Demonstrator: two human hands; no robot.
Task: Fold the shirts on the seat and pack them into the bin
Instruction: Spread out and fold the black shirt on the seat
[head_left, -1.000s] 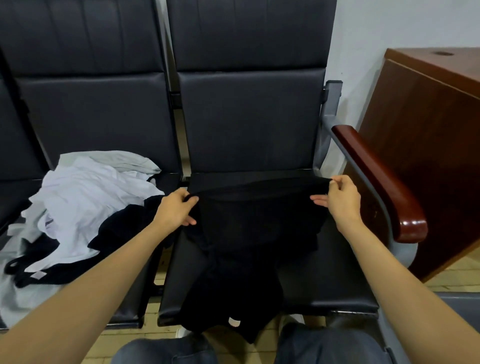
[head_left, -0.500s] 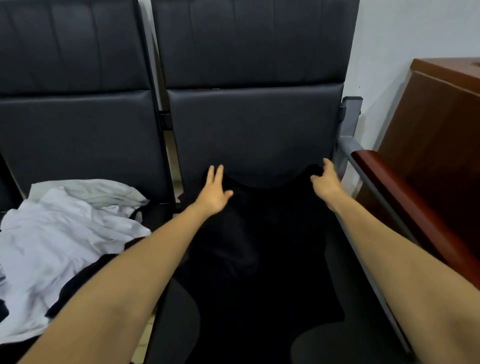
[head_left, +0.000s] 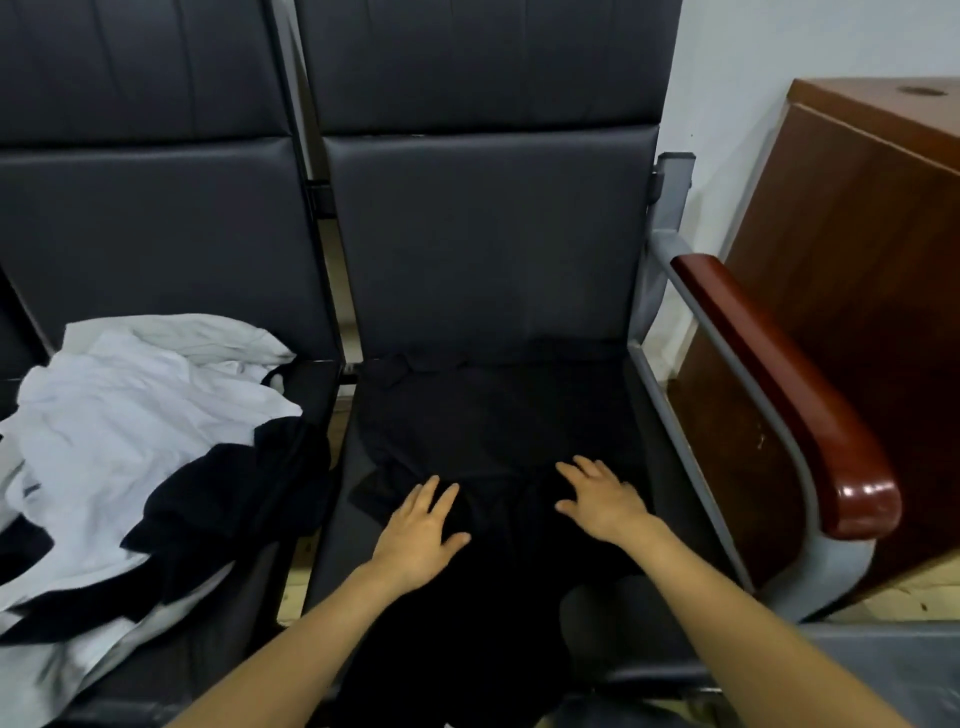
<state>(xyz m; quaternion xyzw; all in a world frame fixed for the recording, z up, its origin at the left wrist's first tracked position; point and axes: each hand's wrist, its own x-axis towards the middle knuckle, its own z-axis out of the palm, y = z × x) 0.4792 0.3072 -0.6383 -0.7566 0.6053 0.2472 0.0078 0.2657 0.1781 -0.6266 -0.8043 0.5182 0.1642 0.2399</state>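
Observation:
A black shirt (head_left: 493, 426) lies spread flat on the right-hand seat (head_left: 670, 467), its top edge at the backrest and its lower part hanging over the front edge. My left hand (head_left: 421, 530) rests flat on the shirt's middle, fingers straight. My right hand (head_left: 602, 499) presses flat on the cloth beside it, fingers spread. On the left-hand seat a pile of white shirts (head_left: 119, 415) lies crumpled, with black shirts (head_left: 228, 493) mixed in. No bin is in view.
A grey metal armrest with a glossy wooden top (head_left: 789, 395) bounds the right seat. A brown wooden cabinet (head_left: 857, 270) stands just beyond it against the white wall. The dark padded backrests (head_left: 483, 234) rise behind both seats.
Both hands let go of the shirt's top edge at the backrest and slid back toward me down the cloth. They now lie flat on the shirt's middle.

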